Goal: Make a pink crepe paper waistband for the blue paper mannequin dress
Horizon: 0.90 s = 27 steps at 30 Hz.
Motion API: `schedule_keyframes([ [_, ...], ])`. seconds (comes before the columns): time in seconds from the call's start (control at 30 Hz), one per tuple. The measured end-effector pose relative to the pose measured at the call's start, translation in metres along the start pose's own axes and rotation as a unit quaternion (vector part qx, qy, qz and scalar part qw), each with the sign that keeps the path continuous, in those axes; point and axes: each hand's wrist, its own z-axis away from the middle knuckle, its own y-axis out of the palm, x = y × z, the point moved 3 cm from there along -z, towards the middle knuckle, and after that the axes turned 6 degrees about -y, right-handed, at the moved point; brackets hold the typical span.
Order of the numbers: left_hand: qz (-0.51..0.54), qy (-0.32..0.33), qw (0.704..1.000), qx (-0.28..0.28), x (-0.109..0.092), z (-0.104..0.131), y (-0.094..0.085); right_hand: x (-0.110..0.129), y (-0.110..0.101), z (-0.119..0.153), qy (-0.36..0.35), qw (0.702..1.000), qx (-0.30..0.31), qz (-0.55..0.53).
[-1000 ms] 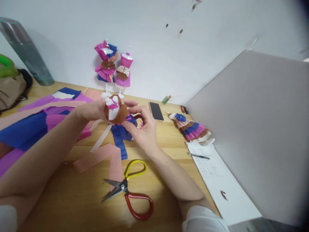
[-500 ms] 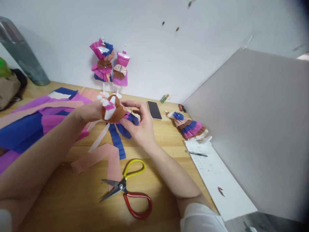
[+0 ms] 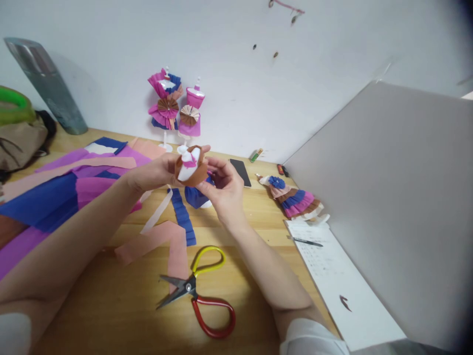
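Both my hands hold a small white doll form with brown crepe paper wrapped round its top and dark blue paper lower down. My left hand grips it from the left, fingers partly hidden behind it. On the other side, my right hand pinches the brown paper's edge with thumb and fingers. Below lie a blue strip, a pink strip and open scissors with one yellow and one red handle.
Crepe sheets cover the left. Two dressed forms stand by the wall, with a bottle further left. A phone, a dressed form lying down and a paper with a pen are to the right.
The view has shifted slightly. The held form has turned a little, and its blue lower part now shows as a rounder bundle beneath my hands. My right fingers have moved along the brown paper.
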Motion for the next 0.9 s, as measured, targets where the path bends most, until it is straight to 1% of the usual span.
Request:
schedule_keyframes([
  [0.03, 0.016, -0.009, 0.999, 0.04, 0.002, 0.0, 0.004, -0.001, -0.001, -0.001, 0.006, 1.0, -0.003, -0.006],
  [0.07, 0.032, -0.011, 0.997, 0.068, 0.003, -0.001, 0.008, -0.002, -0.002, -0.002, 0.012, 1.0, -0.006, -0.007],
  [0.1, 0.048, -0.008, 0.996, 0.078, 0.004, -0.002, 0.01, -0.003, -0.003, -0.003, 0.016, 1.0, -0.011, -0.005],
  [0.17, 0.071, 0.005, 0.996, 0.047, 0.007, -0.005, 0.011, -0.005, -0.008, -0.005, 0.02, 0.999, -0.029, 0.006],
  [0.27, 0.072, -0.005, 0.997, 0.018, 0.011, -0.008, 0.014, -0.009, -0.016, -0.008, 0.016, 0.997, -0.066, 0.034],
  [0.33, 0.044, -0.011, 0.999, 0.008, 0.01, -0.009, 0.017, -0.012, -0.02, -0.011, 0.014, 0.995, -0.087, 0.055],
  [0.4, -0.001, -0.009, 1.0, -0.016, 0.008, -0.009, 0.021, -0.012, -0.022, -0.013, 0.014, 0.992, -0.1, 0.073],
  [0.5, -0.038, -0.011, 0.997, -0.072, 0.006, -0.007, 0.028, -0.01, -0.023, -0.014, 0.014, 0.992, -0.106, 0.073],
  [0.6, -0.013, -0.023, 0.993, -0.114, 0.006, -0.006, 0.033, -0.007, -0.022, -0.014, 0.019, 0.995, -0.087, 0.043],
  [0.7, 0.023, -0.045, 0.99, -0.131, 0.005, -0.005, 0.036, -0.005, -0.021, -0.014, 0.023, 0.997, -0.064, 0.031],
  [0.9, 0.061, -0.036, 0.989, -0.13, 0.003, -0.004, 0.04, 0.001, -0.022, -0.014, -0.007, 0.995, -0.075, 0.064],
])
